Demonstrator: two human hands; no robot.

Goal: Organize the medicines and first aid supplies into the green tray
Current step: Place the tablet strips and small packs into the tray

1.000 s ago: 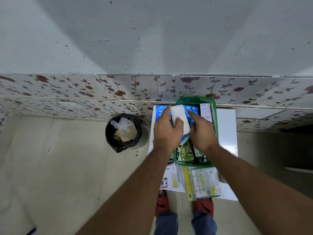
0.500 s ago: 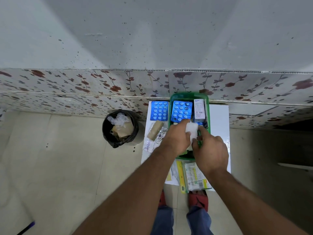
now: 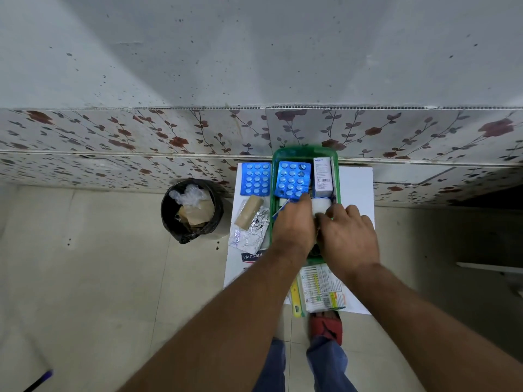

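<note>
The green tray (image 3: pixel 305 152) stands on a small white table (image 3: pixel 355 188) against the wall. Inside it lie a blue blister pack (image 3: pixel 293 179) and a white medicine box (image 3: pixel 322 176). A white gauze roll (image 3: pixel 320 205) sits low in the tray's middle. My left hand (image 3: pixel 294 224) and my right hand (image 3: pixel 348 236) both press on it, fingers closed around it. They hide the tray's near half. Left of the tray lie a second blue blister pack (image 3: pixel 256 179), a tan bandage roll (image 3: pixel 249 212), silver foil strips (image 3: pixel 250 234) and a Hansaplast box (image 3: pixel 249 258).
A black bin (image 3: pixel 191 210) with rubbish stands on the floor left of the table. A packet of labelled strips (image 3: pixel 321 288) and a yellow item (image 3: pixel 295 298) lie at the table's near edge. My red-slippered feet (image 3: pixel 325 326) are below. A floral wall panel runs behind.
Both hands have carried the white gauze roll from above the tray's far end down into its middle. The view has shifted, showing more of the items left of the tray.
</note>
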